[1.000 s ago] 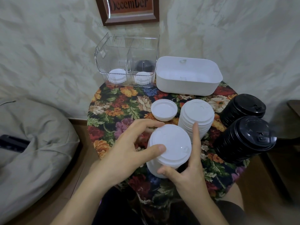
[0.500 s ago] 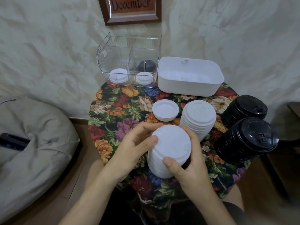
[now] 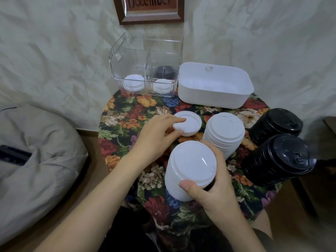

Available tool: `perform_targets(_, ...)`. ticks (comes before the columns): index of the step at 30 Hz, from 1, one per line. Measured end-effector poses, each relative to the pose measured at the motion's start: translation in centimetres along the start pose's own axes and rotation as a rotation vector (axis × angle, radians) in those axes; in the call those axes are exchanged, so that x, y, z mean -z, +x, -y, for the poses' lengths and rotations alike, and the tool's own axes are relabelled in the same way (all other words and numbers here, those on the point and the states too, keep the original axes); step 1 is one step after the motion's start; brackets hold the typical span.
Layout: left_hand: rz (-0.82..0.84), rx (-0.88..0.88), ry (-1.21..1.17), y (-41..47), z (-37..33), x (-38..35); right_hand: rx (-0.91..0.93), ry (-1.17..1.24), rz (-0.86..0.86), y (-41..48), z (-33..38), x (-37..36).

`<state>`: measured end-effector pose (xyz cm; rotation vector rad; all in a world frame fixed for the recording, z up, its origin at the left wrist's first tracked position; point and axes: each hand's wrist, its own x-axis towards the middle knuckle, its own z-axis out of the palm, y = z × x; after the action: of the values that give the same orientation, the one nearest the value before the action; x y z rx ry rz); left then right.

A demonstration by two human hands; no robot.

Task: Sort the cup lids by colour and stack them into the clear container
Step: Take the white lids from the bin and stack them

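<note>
Framed sign (image 3: 151,10) above the clear container (image 3: 131,57): sliced by the top edge, lettering clipped. Inside the container, back right, dark lids (image 3: 164,72) smear behind the ribbed wall; no counting them. Well in front of the container, the right hand (image 3: 214,197) has fingers lost behind the white stack (image 3: 189,166). Far left of the container, a dark object (image 3: 13,155) runs off the edge, unidentifiable.

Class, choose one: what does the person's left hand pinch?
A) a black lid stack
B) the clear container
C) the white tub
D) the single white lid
D: the left hand has a finger and thumb on the single white lid, which lies on the floral cloth.
</note>
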<state>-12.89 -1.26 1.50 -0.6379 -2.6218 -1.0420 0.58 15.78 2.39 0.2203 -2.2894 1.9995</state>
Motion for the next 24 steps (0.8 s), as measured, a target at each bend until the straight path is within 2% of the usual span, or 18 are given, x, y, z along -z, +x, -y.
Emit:
perform_targets(2,0.066,-0.098,0.176,1.1,0.9,-1.1,-0.002,0.001,0.003,0.0,0.0,0.0)
perform_targets(6,0.081,-0.191,0.273,1.6,1.3,-1.4,0.012,0.005,-0.006,-0.3,-0.1,0.1)
perform_targets(14,0.057,-0.032,0.145,0.6,0.9,0.9,0.029,0.014,-0.001,-0.3,-0.3,0.0)
perform_targets(19,-0.079,0.155,-0.145,-0.5,-0.9,3.6,0.03,0.02,-0.004,-0.4,-0.3,0.0)
perform_targets(24,-0.186,0.366,-0.888,-2.5,-4.5,5.6,0.039,0.008,-0.011,-0.4,-0.7,0.0)
